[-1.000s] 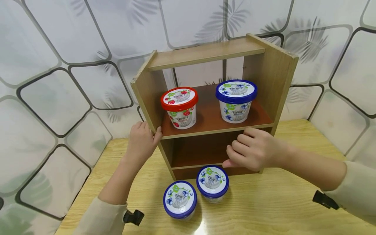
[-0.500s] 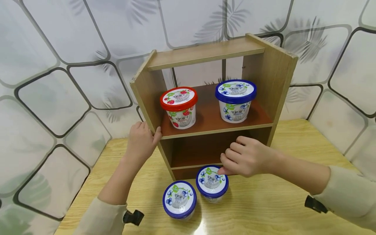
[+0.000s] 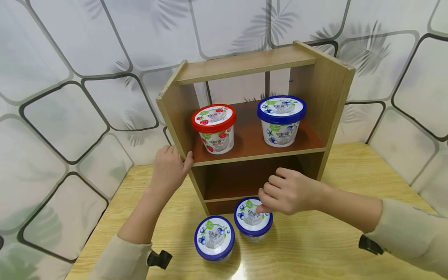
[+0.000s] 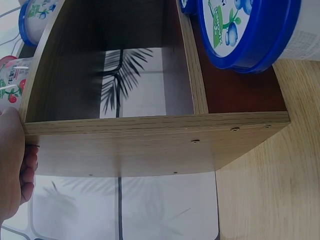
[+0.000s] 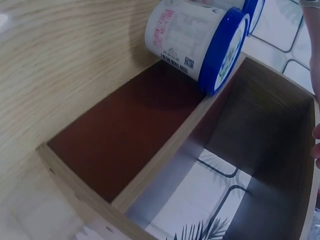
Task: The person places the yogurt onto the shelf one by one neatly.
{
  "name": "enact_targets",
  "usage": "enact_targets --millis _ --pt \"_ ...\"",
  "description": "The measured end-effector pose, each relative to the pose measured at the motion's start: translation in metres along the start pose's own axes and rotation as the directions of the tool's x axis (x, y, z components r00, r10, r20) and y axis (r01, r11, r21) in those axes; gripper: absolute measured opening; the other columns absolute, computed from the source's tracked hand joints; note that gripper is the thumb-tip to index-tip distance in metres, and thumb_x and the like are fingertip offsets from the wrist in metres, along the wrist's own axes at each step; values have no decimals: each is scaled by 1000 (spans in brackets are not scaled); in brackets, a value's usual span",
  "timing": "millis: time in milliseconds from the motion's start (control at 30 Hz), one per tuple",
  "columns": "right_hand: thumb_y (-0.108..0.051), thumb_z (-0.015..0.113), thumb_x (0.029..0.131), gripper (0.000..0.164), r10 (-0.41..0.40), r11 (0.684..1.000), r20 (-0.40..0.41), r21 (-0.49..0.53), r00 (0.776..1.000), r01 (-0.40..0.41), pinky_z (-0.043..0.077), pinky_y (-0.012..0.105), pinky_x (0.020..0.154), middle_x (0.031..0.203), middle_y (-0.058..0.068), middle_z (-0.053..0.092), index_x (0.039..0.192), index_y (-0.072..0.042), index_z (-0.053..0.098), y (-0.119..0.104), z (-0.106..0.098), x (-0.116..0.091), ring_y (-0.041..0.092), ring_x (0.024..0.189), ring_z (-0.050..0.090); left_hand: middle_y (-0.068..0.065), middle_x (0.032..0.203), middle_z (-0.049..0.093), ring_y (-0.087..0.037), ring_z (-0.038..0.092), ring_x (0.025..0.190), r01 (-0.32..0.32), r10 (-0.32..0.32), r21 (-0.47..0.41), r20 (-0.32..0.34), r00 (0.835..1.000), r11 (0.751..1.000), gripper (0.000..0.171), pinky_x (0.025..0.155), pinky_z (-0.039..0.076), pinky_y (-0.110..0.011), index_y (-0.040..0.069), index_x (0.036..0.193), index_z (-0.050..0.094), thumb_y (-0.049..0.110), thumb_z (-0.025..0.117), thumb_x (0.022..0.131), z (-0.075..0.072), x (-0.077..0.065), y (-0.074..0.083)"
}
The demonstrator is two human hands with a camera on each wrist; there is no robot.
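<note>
In the head view, my left hand (image 3: pixel 170 165) grips the left side panel of a small wooden shelf (image 3: pixel 251 69), its thumb on the front edge. My right hand (image 3: pixel 288 192) has curled fingers and holds nothing visible. Its thumb overlaps the lid of a blue-lidded cup (image 3: pixel 252 217) in front of the shelf; contact cannot be told. A second blue-lidded cup (image 3: pixel 214 238) stands nearer, to the left. On the upper board are a red-lidded strawberry cup (image 3: pixel 217 142) and a blue-lidded blueberry cup (image 3: pixel 280 132). Only a strip of a hand shows in the right wrist view.
The shelf stands on a light wooden table (image 3: pixel 315 249) close to a patterned wall (image 3: pixel 231 35). Its lower compartment (image 3: pixel 238 179) has a reddish-brown base. The two front cups stand near each other at the shelf's foot.
My right hand has moved down and left from the upper board's front edge to over the nearest cup's lid. The left hand, shelf and cups stay in place.
</note>
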State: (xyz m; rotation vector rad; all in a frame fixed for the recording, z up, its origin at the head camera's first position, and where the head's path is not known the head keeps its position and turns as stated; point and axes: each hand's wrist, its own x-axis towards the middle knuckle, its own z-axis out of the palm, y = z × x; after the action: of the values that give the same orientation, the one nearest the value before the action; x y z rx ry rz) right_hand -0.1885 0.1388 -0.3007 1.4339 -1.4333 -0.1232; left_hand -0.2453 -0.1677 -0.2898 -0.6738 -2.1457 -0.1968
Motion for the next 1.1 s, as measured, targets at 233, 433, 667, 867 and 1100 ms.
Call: enact_targets --millis 233,433,667,867,1100 --pt "-41 45 97 44 -3 1000 -2 11 1000 3 38 25 46 58 -3 58 69 -13 64 -9 13 -5 14 48 48 -17 64 58 -33 51 62 10 -10 3 7 1000 1000 27 58 41 -43 -3 77 54 21 53 88 0 0 0" --pt "-41 46 96 43 0 1000 -13 17 1000 1 38 25 46 57 -3 57 68 -13 62 -15 20 -4 13 47 47 -17 63 57 -34 51 62 16 -16 0 7 1000 1000 27 58 41 -43 -4 76 54 21 54 87 1 0 0" --pt "-37 45 97 42 24 1000 -23 4 999 -24 37 23 45 55 -4 54 66 -13 60 -24 23 3 12 46 47 -17 64 58 -33 51 62 29 -29 -1 24 999 1000 26 58 41 -42 -4 78 55 20 54 88 -1 -1 1" --pt "-36 45 97 42 74 997 -17 -14 997 -74 35 23 45 54 -4 56 65 -13 59 -35 27 7 11 46 47 -16 62 56 -33 50 61 30 -30 -2 25 999 1000 27 58 41 -42 -3 76 54 20 55 88 -2 0 1" --pt "-37 47 95 42 162 986 -7 -43 987 -163 37 25 43 54 -4 57 63 -13 56 -55 34 6 12 44 49 -16 62 56 -33 50 62 34 -34 5 25 999 999 27 58 41 -42 -4 75 54 21 56 87 -1 -1 1"
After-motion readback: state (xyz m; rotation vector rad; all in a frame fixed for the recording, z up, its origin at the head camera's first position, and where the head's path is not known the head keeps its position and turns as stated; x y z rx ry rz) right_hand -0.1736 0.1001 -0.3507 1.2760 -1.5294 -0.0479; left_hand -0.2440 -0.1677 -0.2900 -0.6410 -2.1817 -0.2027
